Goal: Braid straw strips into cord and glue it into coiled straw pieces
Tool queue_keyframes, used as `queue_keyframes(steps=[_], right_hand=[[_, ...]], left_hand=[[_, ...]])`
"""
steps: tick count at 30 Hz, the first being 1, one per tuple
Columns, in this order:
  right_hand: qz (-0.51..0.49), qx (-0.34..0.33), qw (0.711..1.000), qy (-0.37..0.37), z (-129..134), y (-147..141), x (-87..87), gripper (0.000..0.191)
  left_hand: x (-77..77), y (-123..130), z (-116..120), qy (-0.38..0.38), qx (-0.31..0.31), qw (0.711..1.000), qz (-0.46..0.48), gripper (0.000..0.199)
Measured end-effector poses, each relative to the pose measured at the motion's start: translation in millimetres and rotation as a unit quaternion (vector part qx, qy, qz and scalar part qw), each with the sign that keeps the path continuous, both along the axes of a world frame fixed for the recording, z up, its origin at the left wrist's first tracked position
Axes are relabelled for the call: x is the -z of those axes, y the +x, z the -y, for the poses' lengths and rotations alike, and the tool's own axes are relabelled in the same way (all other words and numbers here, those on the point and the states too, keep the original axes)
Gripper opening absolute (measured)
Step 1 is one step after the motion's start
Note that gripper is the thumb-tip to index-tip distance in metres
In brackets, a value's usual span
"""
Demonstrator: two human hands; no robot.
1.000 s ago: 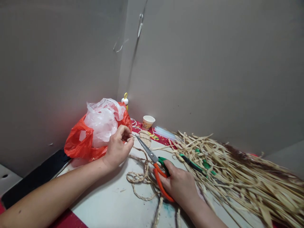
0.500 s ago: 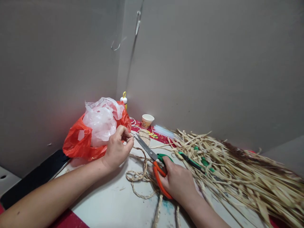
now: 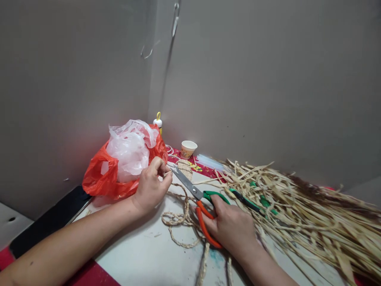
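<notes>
My right hand (image 3: 232,222) grips a pair of scissors (image 3: 190,186) with one orange and one green handle. Their blades point up and left, the tips close to my left fingers. My left hand (image 3: 153,180) is pinched closed on the pale end of a straw strand (image 3: 168,173), mostly hidden by the fingers. Below the blades, a braided straw cord (image 3: 175,218) lies looped on the white board (image 3: 139,246) and runs toward me. Just behind the scissor tips rests a small woven straw piece (image 3: 185,169).
Loose dry straw (image 3: 297,214) covers the right side, with green-handled pliers (image 3: 247,204) among it. A red bag (image 3: 99,174) holding white plastic (image 3: 129,153) stands at left. Behind are a paper cup (image 3: 188,149), clear sticks (image 3: 211,163) and a white-capped bottle (image 3: 158,123). Grey walls enclose the corner.
The whole view has shifted slightly, so things appear a little farther right. The scissor blades look a bit more closed beside the left fingers; both hands keep their hold.
</notes>
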State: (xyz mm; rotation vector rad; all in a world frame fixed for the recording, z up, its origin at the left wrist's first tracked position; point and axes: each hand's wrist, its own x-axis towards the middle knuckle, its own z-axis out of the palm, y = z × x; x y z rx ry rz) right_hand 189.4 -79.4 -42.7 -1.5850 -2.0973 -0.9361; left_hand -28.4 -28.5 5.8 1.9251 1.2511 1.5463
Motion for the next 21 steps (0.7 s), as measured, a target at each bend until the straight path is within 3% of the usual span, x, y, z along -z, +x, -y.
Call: queue_keyframes(steps=[7,21], right_hand=[[0.022,0.013,1.000,0.013,0.4,4.1,1.3,0.051],[-0.056,-0.070,0.996,-0.009,1.7,0.2,0.0,0.054]], left_hand=[[3.3,-1.0,-2.0,0.008,0.000,1.000,-0.002,0.019],[8.1,1.4,-4.2,-0.057,0.059,0.991,0.109,0.021]])
